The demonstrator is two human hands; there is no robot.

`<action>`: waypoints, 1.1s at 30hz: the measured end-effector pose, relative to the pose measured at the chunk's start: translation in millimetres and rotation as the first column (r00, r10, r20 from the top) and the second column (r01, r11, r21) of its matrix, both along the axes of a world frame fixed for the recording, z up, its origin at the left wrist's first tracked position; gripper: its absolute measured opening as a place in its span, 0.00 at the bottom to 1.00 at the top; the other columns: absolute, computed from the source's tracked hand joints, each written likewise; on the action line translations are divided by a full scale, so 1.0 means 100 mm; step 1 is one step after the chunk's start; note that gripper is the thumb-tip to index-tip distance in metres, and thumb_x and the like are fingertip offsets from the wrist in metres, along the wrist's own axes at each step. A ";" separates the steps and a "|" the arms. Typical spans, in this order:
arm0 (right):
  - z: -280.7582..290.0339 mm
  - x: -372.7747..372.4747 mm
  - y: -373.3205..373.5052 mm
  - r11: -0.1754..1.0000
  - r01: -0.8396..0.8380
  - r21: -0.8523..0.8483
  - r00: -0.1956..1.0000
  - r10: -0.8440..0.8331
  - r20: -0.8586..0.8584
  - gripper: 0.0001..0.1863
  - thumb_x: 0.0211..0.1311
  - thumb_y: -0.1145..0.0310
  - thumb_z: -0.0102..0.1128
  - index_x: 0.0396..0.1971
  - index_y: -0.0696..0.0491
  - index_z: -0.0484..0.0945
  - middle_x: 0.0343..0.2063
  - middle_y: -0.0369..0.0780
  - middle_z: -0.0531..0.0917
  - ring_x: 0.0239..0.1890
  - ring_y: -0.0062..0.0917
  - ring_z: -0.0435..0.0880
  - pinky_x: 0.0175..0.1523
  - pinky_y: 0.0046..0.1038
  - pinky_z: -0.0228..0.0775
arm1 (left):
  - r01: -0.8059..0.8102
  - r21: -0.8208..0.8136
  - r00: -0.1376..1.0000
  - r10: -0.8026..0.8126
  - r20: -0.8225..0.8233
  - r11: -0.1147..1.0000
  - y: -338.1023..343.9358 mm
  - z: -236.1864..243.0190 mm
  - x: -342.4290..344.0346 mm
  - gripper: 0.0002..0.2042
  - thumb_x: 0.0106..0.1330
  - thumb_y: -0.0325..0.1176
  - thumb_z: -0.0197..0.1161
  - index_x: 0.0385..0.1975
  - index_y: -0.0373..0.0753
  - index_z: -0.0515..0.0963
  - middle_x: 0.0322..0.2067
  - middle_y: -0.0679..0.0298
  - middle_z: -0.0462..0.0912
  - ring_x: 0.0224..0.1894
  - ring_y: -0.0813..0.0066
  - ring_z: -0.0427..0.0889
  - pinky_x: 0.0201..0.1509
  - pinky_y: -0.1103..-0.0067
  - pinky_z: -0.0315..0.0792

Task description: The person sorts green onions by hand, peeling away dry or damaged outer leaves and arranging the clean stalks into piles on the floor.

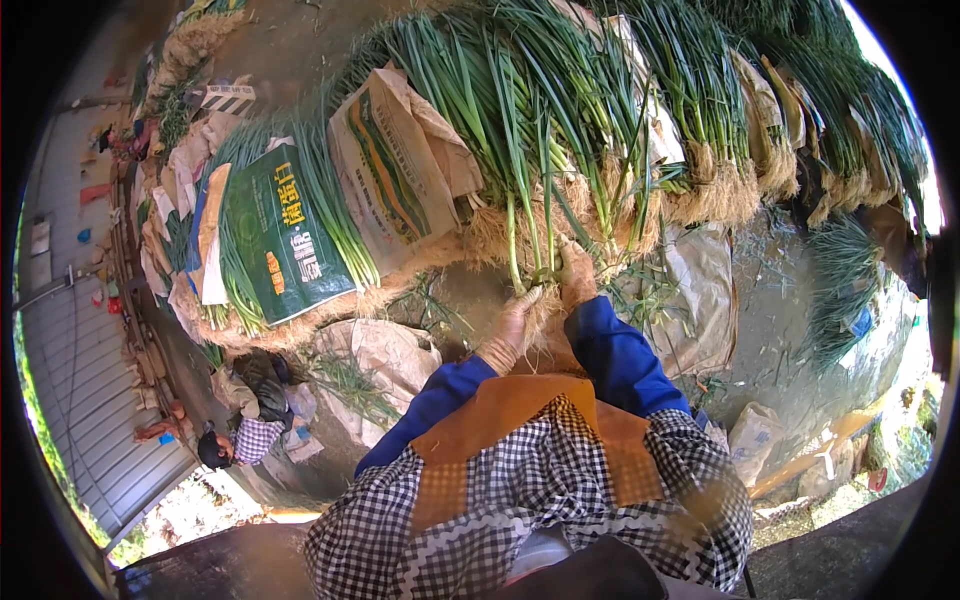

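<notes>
Just beyond my apron, a few green onions (513, 235) stand with their long leaves pointing away from me. Their pale, stringy roots (542, 320) hang down between my hands. My left hand (511, 322) is closed round the stalks low down, beside the roots. On the other side my right hand (577, 274) is closed on the same onions near the base, the fingers partly hidden by stalks. Immediately beyond both hands lies a big heap of green onions (480, 85), roots toward me.
Printed paper sacks (395, 165) and a green sack (285, 240) cover parts of the heap. More rooted bundles (700, 110) run off to the right. Flattened sacking (700, 295) and loose leaves litter the ground. Another person (250, 440) is at the lower left.
</notes>
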State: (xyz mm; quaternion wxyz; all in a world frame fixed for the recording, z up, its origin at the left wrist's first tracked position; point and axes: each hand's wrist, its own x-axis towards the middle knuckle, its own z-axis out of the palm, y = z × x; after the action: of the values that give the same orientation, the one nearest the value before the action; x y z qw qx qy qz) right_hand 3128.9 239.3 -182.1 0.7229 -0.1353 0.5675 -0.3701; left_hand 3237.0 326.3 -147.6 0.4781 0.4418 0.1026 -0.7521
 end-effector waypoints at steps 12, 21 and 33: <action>-0.99 0.16 -0.43 0.989 -0.052 -0.137 0.935 0.096 0.340 0.18 0.61 0.63 0.49 0.49 0.54 0.71 0.34 0.35 0.77 0.32 0.16 0.74 0.34 0.20 0.68 | 0.091 0.018 0.992 -0.092 0.083 0.996 -0.06 0.11 0.09 0.11 0.62 0.34 0.55 0.39 0.36 0.75 0.32 0.64 0.79 0.26 0.79 0.77 0.27 0.88 0.71; -0.39 0.23 -0.34 0.957 -0.129 -0.260 0.992 0.128 -0.020 0.15 0.59 0.66 0.55 0.44 0.57 0.73 0.32 0.34 0.79 0.28 0.15 0.75 0.32 0.17 0.68 | 0.069 0.027 0.952 -0.074 0.297 0.997 0.12 -0.18 0.11 0.11 0.63 0.36 0.54 0.39 0.37 0.74 0.31 0.65 0.79 0.28 0.80 0.77 0.29 0.86 0.71; -0.37 0.25 -0.43 0.688 -0.663 -0.295 0.749 0.609 -0.260 0.19 0.58 0.59 0.55 0.42 0.59 0.74 0.34 0.37 0.79 0.34 0.18 0.75 0.39 0.22 0.67 | -0.042 0.009 0.962 0.038 0.271 0.999 0.21 -0.32 0.28 0.08 0.63 0.35 0.54 0.36 0.39 0.75 0.27 0.68 0.77 0.27 0.81 0.76 0.29 0.86 0.71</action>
State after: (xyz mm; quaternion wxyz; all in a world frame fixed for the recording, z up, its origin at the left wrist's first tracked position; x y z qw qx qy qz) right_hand 3153.6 196.4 -219.0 0.7251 -0.4829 0.4547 -0.1851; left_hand 3264.7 347.6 -179.4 0.4996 0.5419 0.0509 -0.6739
